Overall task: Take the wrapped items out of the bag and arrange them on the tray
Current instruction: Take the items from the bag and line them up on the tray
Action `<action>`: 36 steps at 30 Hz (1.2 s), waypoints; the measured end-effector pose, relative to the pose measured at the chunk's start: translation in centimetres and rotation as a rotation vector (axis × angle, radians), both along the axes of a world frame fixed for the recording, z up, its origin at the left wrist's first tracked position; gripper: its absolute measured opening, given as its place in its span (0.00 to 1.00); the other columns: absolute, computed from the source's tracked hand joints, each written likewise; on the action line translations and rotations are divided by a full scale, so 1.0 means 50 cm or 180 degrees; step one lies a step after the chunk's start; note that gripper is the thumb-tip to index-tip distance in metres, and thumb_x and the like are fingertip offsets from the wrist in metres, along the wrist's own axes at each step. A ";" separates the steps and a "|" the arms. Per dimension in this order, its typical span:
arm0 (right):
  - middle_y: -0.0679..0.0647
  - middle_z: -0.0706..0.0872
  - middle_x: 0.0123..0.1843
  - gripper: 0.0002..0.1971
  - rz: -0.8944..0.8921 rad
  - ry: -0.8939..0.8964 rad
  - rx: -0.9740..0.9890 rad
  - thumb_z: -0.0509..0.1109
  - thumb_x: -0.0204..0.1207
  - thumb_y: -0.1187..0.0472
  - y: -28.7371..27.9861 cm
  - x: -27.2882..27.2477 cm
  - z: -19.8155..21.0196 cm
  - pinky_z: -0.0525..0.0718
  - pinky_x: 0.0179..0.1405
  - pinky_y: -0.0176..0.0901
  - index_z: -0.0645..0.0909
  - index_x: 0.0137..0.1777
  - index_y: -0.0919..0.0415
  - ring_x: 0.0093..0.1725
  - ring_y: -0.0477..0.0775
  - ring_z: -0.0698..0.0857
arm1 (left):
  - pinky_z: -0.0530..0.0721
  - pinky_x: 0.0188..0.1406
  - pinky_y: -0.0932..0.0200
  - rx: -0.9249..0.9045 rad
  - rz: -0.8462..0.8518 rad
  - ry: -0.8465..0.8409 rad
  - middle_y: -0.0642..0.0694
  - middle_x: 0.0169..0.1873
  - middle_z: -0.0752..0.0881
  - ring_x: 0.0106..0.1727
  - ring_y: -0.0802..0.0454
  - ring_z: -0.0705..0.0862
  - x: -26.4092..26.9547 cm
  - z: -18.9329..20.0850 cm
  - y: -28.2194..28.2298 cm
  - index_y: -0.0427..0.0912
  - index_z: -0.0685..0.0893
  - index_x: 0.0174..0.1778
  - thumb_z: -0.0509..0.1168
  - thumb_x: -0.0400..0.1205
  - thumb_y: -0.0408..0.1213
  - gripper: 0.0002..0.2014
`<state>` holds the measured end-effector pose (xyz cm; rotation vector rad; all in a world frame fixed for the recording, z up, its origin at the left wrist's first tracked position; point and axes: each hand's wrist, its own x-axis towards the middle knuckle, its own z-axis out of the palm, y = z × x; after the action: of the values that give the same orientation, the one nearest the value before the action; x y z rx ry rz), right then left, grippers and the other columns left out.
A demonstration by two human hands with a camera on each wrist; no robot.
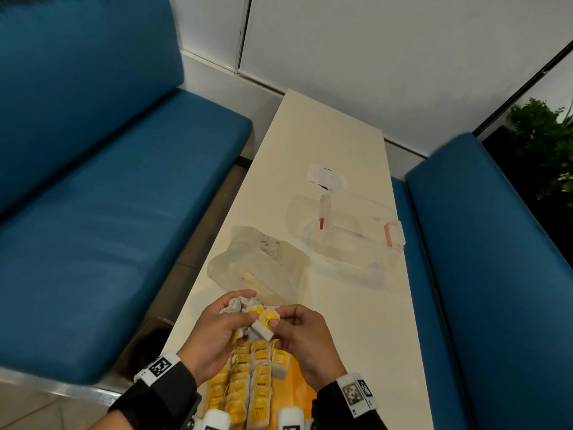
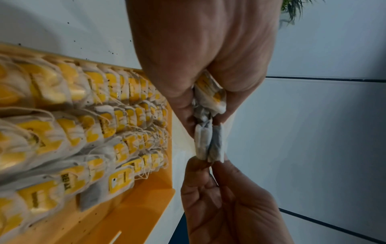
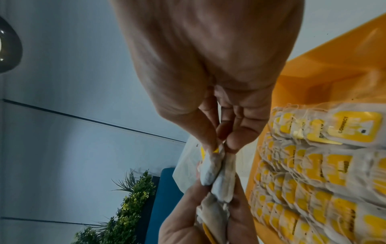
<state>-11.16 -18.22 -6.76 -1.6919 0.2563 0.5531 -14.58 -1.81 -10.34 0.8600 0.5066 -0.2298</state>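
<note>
My left hand (image 1: 235, 316) grips a bunch of wrapped tea bags (image 1: 243, 304) with yellow tags, just above the far end of the orange tray (image 1: 297, 383). My right hand (image 1: 279, 325) pinches the end of one tea bag (image 1: 263, 333) that still sticks out of that bunch. In the left wrist view the pinched tea bag (image 2: 208, 145) hangs between the two hands. In the right wrist view thumb and forefinger of the right hand (image 3: 223, 147) hold its top. Several rows of tea bags (image 1: 248, 383) lie overlapped on the tray. The crumpled clear plastic bag (image 1: 260, 268) lies beyond the hands.
A clear plastic container (image 1: 350, 246) with red latches and its lid (image 1: 362, 206) stand at the far right of the narrow white table (image 1: 325, 144). Blue benches (image 1: 108, 212) flank the table on both sides. A green plant (image 1: 545, 144) stands at the right.
</note>
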 end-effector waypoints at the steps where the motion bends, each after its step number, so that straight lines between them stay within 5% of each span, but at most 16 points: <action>1: 0.61 0.87 0.40 0.06 0.0039 0.0006 -0.0008 0.76 0.74 0.71 -0.001 0.001 0.002 0.82 0.32 0.44 0.85 0.50 0.69 0.35 0.55 0.84 | 0.91 0.39 0.52 0.0001 0.0022 -0.0006 0.34 0.56 0.91 0.50 0.41 0.92 0.001 0.000 0.001 0.40 0.89 0.61 0.70 0.79 0.19 0.18; 6: 0.52 0.84 0.32 0.05 0.0281 -0.0320 -0.0070 0.78 0.73 0.69 -0.019 0.007 0.032 0.73 0.26 0.42 0.84 0.41 0.64 0.30 0.51 0.81 | 0.90 0.40 0.52 0.0076 0.0070 -0.0004 0.34 0.56 0.92 0.53 0.40 0.92 0.008 -0.003 0.009 0.41 0.89 0.61 0.70 0.78 0.19 0.18; 15: 0.61 0.83 0.36 0.03 0.0299 -0.0430 -0.0078 0.75 0.75 0.72 -0.047 0.019 0.064 0.72 0.24 0.40 0.85 0.47 0.69 0.29 0.53 0.82 | 0.91 0.49 0.48 0.0082 -0.0108 -0.0007 0.36 0.56 0.93 0.58 0.38 0.92 0.007 -0.004 0.010 0.42 0.88 0.64 0.70 0.80 0.20 0.19; 19: 0.46 0.88 0.34 0.04 0.1037 -0.0837 -0.1671 0.78 0.72 0.59 -0.068 0.017 0.060 0.77 0.30 0.31 0.86 0.38 0.53 0.31 0.41 0.85 | 0.91 0.52 0.46 0.0139 -0.0148 0.0029 0.38 0.57 0.93 0.59 0.38 0.91 0.002 -0.008 0.017 0.43 0.88 0.64 0.70 0.80 0.21 0.19; 24: 0.57 0.90 0.39 0.02 0.1305 -0.0400 -0.1773 0.69 0.77 0.63 -0.096 0.002 0.024 0.81 0.30 0.42 0.79 0.44 0.57 0.35 0.52 0.92 | 0.91 0.52 0.44 0.0169 -0.0204 0.0069 0.37 0.57 0.92 0.59 0.37 0.91 -0.007 -0.016 0.016 0.43 0.89 0.63 0.71 0.80 0.21 0.18; 29: 0.54 0.88 0.40 0.08 0.1690 0.0038 -0.2262 0.64 0.80 0.66 -0.094 -0.026 -0.027 0.83 0.29 0.39 0.76 0.44 0.52 0.25 0.43 0.86 | 0.91 0.38 0.53 0.0261 -0.0231 0.0105 0.37 0.54 0.93 0.52 0.41 0.94 -0.013 -0.019 0.009 0.43 0.89 0.61 0.70 0.80 0.20 0.18; 32: 0.55 0.88 0.49 0.08 0.1817 0.0130 -0.2466 0.65 0.79 0.66 -0.081 -0.034 -0.048 0.87 0.36 0.45 0.76 0.44 0.50 0.35 0.51 0.90 | 0.91 0.39 0.52 0.0330 -0.0220 0.0139 0.37 0.54 0.93 0.53 0.39 0.93 -0.014 -0.025 0.006 0.43 0.90 0.60 0.70 0.80 0.20 0.17; 36: 0.54 0.82 0.55 0.10 0.1910 0.0224 -0.2630 0.63 0.80 0.67 -0.066 -0.041 -0.072 0.80 0.34 0.37 0.72 0.44 0.49 0.53 0.57 0.89 | 0.91 0.41 0.50 0.0396 -0.0198 0.0161 0.36 0.54 0.93 0.54 0.37 0.92 -0.014 -0.032 0.005 0.42 0.90 0.60 0.70 0.80 0.19 0.18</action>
<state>-13.20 -21.50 -10.36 -2.5791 0.0056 1.0441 -15.27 -1.57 -11.92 0.9941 0.5461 -0.2800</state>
